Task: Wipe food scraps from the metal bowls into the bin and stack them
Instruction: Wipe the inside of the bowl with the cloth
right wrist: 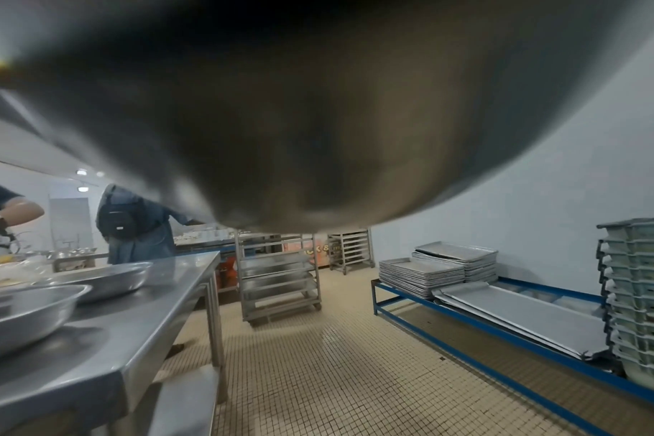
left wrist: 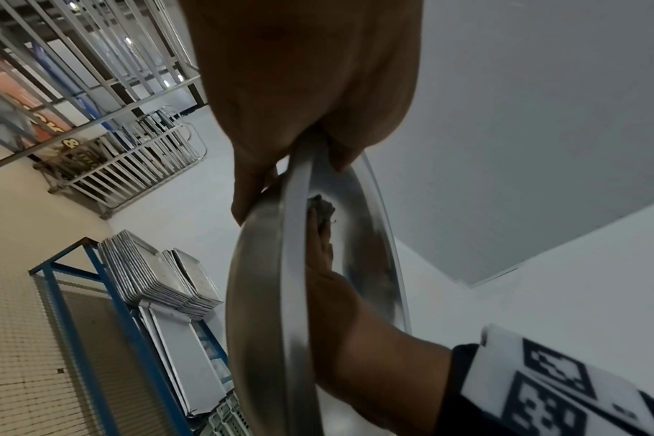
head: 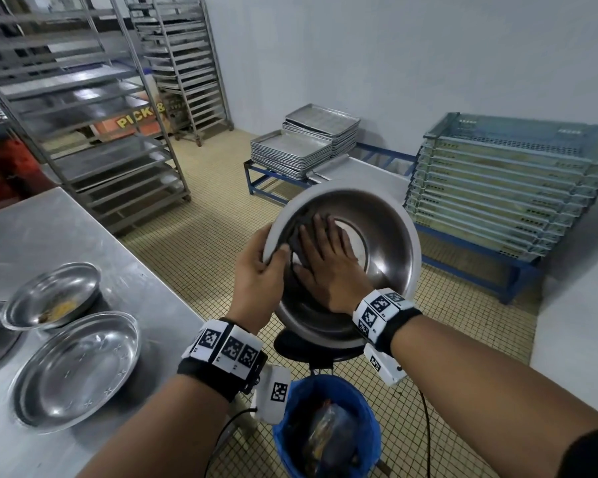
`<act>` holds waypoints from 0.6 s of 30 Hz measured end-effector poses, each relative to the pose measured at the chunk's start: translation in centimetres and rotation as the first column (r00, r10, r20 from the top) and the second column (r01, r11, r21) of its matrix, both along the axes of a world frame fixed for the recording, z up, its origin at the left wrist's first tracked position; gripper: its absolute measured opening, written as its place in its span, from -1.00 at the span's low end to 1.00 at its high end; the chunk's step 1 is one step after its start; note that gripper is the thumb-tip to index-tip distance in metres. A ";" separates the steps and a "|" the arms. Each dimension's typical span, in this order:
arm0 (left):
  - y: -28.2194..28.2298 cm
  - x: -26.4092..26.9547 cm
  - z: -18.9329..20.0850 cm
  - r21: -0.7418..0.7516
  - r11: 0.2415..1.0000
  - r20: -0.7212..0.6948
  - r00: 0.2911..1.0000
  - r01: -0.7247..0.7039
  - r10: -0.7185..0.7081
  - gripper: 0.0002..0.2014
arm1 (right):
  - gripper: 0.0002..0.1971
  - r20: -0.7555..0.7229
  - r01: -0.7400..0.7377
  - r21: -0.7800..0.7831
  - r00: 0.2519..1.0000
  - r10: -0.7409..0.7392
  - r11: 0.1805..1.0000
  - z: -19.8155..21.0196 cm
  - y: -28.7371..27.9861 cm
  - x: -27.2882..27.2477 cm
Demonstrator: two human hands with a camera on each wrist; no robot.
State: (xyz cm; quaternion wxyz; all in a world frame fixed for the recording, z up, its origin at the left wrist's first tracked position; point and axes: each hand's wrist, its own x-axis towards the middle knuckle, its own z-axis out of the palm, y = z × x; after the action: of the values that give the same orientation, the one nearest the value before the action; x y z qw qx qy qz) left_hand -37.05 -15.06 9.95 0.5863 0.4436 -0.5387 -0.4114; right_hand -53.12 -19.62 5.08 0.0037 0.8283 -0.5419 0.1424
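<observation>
The round stainless-steel bowl is being held tilted on edge above the blue plastic bin, likely so scraps fall in. The left hand is pinching its rim while the right hand, fingers spread, is pressing a dark cloth inside.

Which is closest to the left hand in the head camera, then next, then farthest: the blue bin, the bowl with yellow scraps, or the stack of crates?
1. blue bin, just below the left hand.
2. bowl with yellow scraps, left on the table.
3. stack of crates, far right by the wall.
</observation>
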 end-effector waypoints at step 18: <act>-1.7 2.7 1.1 -0.042 0.981 -0.081 0.980 -0.187 0.183 -0.73 | -0.44 0.082 -0.327 0.395 0.943 0.322 0.858 0.8 4.9 1.2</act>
State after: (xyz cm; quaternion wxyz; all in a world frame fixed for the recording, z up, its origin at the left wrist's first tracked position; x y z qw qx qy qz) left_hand -34.32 -16.76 11.03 0.6532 0.4610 -0.4822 -0.3583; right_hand -51.95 -14.77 5.89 -0.1946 0.8894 -0.4123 0.0316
